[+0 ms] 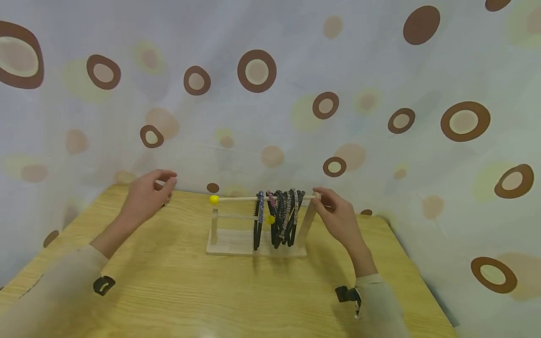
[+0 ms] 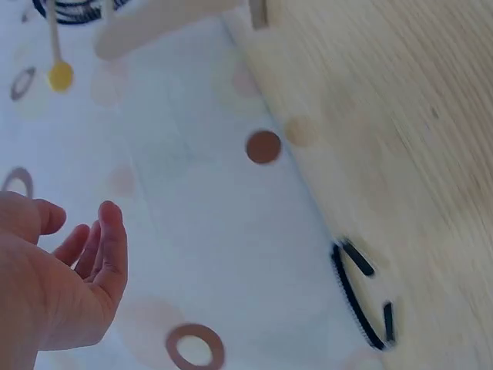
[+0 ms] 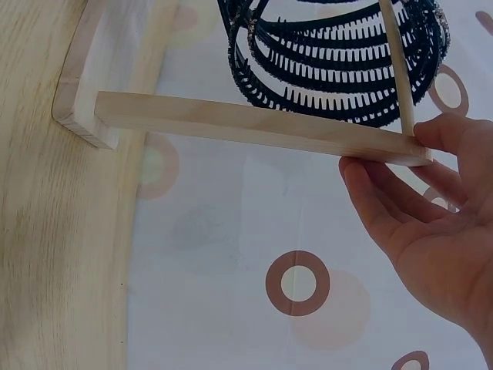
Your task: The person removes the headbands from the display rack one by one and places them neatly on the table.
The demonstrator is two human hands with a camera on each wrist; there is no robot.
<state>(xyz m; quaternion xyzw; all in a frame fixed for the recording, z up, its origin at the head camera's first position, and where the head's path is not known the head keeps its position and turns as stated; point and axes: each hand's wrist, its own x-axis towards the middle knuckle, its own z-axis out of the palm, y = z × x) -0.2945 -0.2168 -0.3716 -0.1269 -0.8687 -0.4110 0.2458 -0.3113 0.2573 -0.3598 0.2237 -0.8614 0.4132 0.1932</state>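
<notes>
A wooden headband stand [image 1: 232, 247] stands on the table. Several black toothed headbands [image 1: 285, 220], some with glittery tops, hang from its upper rod [image 1: 236, 199]. My right hand [image 1: 338, 216] pinches the top of the stand's tall upright [image 3: 254, 123] where the upper rod meets it. A yellow ball [image 1: 214, 199] caps the rod's free left end. To the left of the stand, my left hand [image 1: 148, 195] is raised over the table with loosely bent fingers and holds nothing. Beyond it in the left wrist view, one dark headband [image 2: 358, 301] lies near the table's back edge.
The wooden table [image 1: 253, 295] meets a spotted sheet [image 1: 287, 42] at its back and sides. A lower rod with its own yellow ball [image 1: 270, 219] sits below the upper one, beside a short left post [image 1: 214, 227]. Each wrist wears a black strap [image 1: 104, 285].
</notes>
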